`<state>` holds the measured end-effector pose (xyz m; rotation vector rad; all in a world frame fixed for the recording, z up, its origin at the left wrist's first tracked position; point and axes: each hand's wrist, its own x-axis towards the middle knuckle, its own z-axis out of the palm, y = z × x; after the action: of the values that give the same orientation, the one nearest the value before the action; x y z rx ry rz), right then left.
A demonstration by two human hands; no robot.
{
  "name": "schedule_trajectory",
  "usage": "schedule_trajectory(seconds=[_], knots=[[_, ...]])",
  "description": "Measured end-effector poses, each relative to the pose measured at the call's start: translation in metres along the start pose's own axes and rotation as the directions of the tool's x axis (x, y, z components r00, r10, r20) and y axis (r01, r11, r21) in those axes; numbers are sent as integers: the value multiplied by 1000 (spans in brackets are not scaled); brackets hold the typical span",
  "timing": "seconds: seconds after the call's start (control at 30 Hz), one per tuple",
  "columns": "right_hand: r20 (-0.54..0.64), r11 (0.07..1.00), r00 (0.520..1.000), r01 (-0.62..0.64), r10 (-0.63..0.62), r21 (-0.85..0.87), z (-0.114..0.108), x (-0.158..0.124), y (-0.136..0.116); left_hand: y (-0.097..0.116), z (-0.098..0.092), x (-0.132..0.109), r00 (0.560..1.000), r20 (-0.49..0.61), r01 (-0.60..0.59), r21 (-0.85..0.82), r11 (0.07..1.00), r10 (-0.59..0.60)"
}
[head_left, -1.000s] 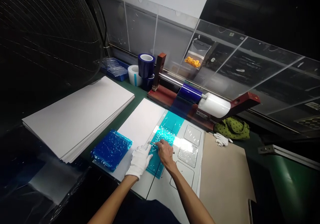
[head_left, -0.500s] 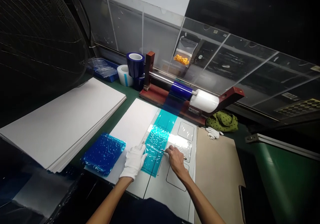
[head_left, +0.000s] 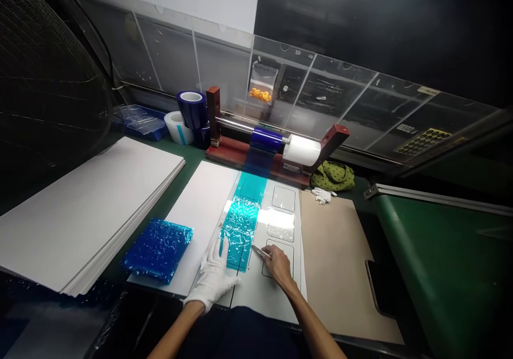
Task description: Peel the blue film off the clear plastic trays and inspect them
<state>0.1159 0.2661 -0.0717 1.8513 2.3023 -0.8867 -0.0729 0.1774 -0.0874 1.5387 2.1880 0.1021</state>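
My left hand (head_left: 214, 273), in a white glove, lies with fingers spread across the lower left edge of a turquoise-looking strip of film (head_left: 240, 225). That film is wrinkled and shiny in its middle and lies on a white sheet (head_left: 260, 289) with dark outlines. Just right of the film's lower edge, my bare right hand (head_left: 278, 265) pinches a slim metal-tipped craft knife (head_left: 260, 251), its tip by the film's edge. Up the sheet, the film runs to a blue roll (head_left: 267, 139) on a bar. A stack of cut blue film pieces (head_left: 158, 249) sits left of my left hand.
Beyond the sheet stands a red roll holder (head_left: 236, 153), also bearing a white roll (head_left: 302, 150). Left is a stack of white sheets (head_left: 100, 204); right are brown board (head_left: 336, 263), a phone-like dark object (head_left: 380, 289) and a green surface (head_left: 441, 247). Spare tape rolls (head_left: 192, 108) stand behind.
The view has swung right, so the scene sits further left. My left hand has slid down the film towards me, its fingers now more spread. The knife tip is lower along the film's right edge.
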Motion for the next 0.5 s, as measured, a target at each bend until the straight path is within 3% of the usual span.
schedule_trajectory(seconds=[0.2, 0.33, 0.5], knots=[[-8, 915, 1000, 12, -10, 403, -1, -19, 1, 1, -1, -3, 999, -25, -27, 59, 998, 28], [30, 729, 996, -84, 87, 680, 1, -35, -6, -5, 1, -4, 992, -114, -41, 111, 993, 53], [82, 485, 977, -171, 199, 858, 30, -28, -44, -12, 11, -13, 974, -201, -84, 126, 989, 108]])
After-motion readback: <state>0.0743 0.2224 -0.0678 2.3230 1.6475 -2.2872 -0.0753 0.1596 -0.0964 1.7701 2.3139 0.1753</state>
